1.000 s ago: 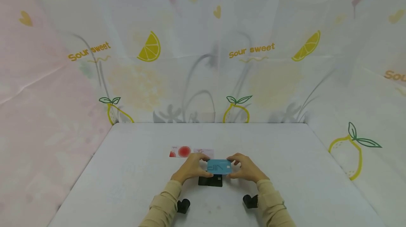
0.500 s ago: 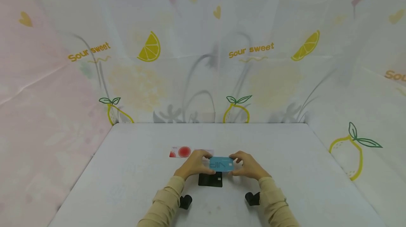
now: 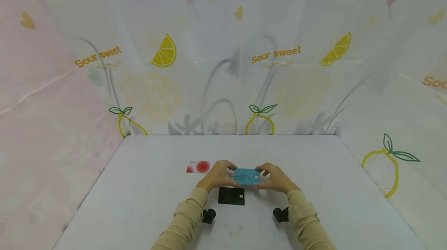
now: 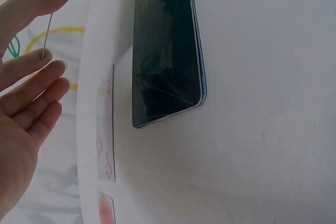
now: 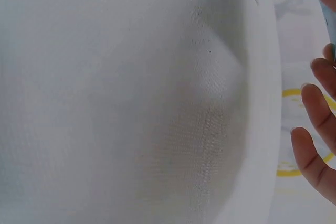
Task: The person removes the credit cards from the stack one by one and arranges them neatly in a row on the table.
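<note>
Going from left to right on the white cloth-covered bench (image 3: 146,188), we first meet a flat white card with a red round mark (image 3: 199,167), lying at the far left of the group. Next comes our left hand (image 3: 217,175), whose fingers (image 4: 37,59) curl lightly and pinch the left end of the thin light-blue plastic card printed with "VIP" (image 3: 246,176). That card is held in the air between both hands, above and just behind the black rectangular card with a small white chip patch (image 3: 231,196), which lies flat on the bench near us. Our right hand (image 3: 276,178) pinches the blue card's right end, its fingers (image 5: 315,156) loosely bent.

As far as we can judge, one card is lifted and in hand, while the black one and the red-marked one lie untouched on the bench; where the blue card belongs we cannot tell.

The head view alone shows both hands and the blue card's face. The left wrist view shows what it hides: the black card seems to rest on a second, blue-edged card, and a pale pink-patterned card (image 4: 105,129) lies beside it. There the held card appears only as a thin edge. The right wrist view shows mainly bare cloth and fingertips.
</note>
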The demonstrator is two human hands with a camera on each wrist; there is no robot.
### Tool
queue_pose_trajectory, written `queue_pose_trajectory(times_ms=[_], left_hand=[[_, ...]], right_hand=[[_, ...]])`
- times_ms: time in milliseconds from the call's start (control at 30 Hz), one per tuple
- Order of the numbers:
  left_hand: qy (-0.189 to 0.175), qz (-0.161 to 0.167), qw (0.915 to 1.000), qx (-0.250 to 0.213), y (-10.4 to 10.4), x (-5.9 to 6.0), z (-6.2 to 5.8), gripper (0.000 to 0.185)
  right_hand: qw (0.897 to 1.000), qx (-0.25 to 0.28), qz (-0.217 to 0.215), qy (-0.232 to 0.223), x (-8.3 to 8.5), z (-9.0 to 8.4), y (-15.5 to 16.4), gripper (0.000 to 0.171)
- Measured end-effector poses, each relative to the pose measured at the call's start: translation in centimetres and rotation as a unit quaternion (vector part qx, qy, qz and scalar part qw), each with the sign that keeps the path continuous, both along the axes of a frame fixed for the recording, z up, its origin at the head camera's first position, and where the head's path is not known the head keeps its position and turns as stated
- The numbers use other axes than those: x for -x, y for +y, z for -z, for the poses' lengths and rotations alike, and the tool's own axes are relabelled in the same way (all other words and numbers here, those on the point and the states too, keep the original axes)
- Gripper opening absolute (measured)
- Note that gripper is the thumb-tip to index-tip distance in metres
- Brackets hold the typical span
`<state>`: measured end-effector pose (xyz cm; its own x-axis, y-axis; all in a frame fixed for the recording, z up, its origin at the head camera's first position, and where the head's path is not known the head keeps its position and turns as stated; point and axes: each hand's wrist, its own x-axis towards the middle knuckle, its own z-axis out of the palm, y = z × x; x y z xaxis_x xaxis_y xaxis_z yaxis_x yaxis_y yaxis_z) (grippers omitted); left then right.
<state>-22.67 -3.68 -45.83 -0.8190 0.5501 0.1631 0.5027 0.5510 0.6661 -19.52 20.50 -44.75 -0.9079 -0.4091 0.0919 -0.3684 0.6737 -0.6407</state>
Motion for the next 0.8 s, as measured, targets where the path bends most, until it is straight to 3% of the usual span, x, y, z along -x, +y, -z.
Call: queue_pose_trajectory(times_ms=[367,800], left_hand=[[-0.016,-0.001,0.9999,0.007,0.7,0.9,0.0,0.053],[0.026,-0.006,0.9996,0.013,1.6,2.0,-0.1,0.052]], right_hand=[[1.0,-0.003,-0.01,0.014,0.9,0.3,0.8,0.056],[1.0,-0.012,0.012,0.006,2.2,0.4,1.6,0.058]])
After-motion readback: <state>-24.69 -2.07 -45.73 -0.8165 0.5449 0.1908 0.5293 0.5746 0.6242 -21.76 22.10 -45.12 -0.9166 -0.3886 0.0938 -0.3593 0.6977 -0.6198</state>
